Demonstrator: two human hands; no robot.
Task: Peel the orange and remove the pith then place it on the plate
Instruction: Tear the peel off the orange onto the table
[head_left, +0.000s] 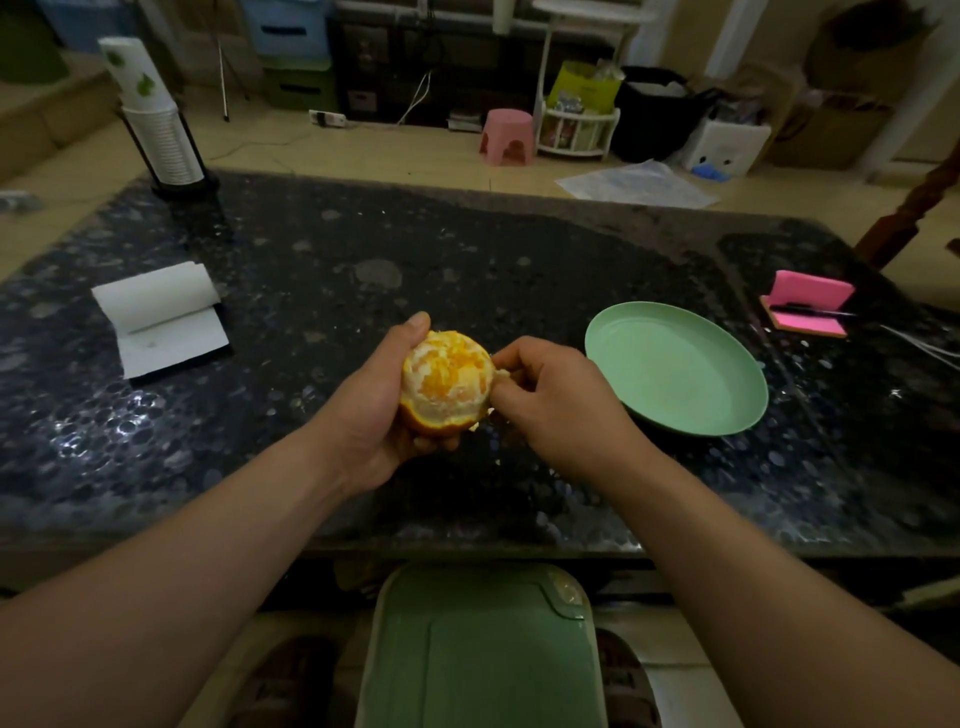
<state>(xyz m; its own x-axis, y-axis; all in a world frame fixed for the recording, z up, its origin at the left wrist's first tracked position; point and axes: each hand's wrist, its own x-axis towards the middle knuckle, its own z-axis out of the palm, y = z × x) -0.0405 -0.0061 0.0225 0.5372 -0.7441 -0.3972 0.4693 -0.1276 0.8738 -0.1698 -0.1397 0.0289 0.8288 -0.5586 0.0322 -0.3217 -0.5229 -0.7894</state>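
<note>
The orange (447, 382), mostly bare but with rind (428, 423) left at its 6 o'clock, was held above the dark table (363, 249), cupped from 9 o'clock by the left hand (371, 415). The right hand (550, 400) pinched a pith scrap (501, 373) at the fruit's 3 o'clock edge. The green plate (675, 364) lay further out at 3 o'clock, nearer that hand.

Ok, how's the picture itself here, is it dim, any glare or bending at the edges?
Head view: dim overall; the orange, gripped by the left hand while the right hand pinches pith at its side, is brightest; small glare specks on the dark table at left; wide-angle bending curves its far edge; the room behind is soft.
</note>
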